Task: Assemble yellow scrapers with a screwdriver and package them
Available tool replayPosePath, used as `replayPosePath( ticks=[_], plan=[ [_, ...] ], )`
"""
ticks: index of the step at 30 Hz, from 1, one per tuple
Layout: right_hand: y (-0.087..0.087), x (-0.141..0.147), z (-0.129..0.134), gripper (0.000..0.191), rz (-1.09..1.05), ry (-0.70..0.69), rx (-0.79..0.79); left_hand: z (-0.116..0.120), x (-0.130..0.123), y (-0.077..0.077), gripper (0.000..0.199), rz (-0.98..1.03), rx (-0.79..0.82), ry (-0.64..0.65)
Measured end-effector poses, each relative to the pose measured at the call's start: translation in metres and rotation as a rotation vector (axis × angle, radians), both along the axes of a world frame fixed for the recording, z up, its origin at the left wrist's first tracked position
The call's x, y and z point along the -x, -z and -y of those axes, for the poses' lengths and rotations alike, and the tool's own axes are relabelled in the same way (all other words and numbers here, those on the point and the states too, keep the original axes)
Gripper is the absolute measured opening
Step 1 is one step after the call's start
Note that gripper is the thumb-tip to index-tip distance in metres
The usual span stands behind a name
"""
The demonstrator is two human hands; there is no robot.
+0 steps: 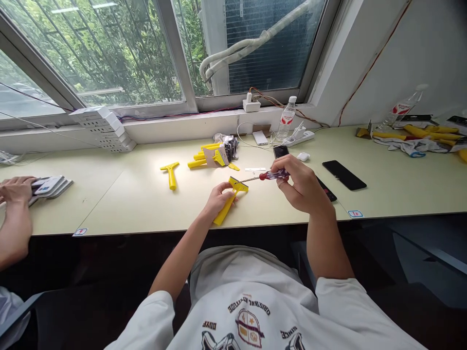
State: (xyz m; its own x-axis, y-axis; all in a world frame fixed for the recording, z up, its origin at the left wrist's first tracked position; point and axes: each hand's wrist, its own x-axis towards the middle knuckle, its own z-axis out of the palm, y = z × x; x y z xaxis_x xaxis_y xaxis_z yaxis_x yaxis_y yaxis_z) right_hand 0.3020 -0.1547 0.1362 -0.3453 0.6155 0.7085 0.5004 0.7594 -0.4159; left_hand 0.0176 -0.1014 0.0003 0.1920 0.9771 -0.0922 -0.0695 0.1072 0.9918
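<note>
My left hand [220, 198] is closed around a yellow scraper [225, 209], keeping its wide head turned up and away from me. In my right hand [297, 182] is a screwdriver [270, 175] with a clear and red handle. Its shaft points left, and the tip meets the scraper's head. Just beyond lies a thin pale blade-like strip [255, 169], with tiny bits near it that are too small to name. A second yellow scraper [170, 175] rests on the table to the left. Several more yellow scrapers [204, 156] are bundled behind my left hand.
On the table [124, 204], a black phone [344, 175] lies to the right, and another phone is partly under my right forearm. A water bottle [286, 119] and power strip [299, 137] stand at the back. At far left, another person's hand [16, 189] touches a stack of flat packs [53, 187].
</note>
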Motion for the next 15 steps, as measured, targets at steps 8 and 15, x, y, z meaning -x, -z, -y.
replayPosePath(
  ticks=[8, 15],
  plan=[
    [0.0016, -0.0046, 0.0009, 0.038, 0.015, 0.087, 0.011, 0.002, -0.0004, -0.0044, 0.044, -0.006, 0.009, 0.005],
    [0.0036, -0.0056, -0.0022, 0.043, -0.009, 0.082, 0.027, 0.0014, 0.0016, -0.0022, 0.045, -0.015, 0.006, 0.006]
  ],
)
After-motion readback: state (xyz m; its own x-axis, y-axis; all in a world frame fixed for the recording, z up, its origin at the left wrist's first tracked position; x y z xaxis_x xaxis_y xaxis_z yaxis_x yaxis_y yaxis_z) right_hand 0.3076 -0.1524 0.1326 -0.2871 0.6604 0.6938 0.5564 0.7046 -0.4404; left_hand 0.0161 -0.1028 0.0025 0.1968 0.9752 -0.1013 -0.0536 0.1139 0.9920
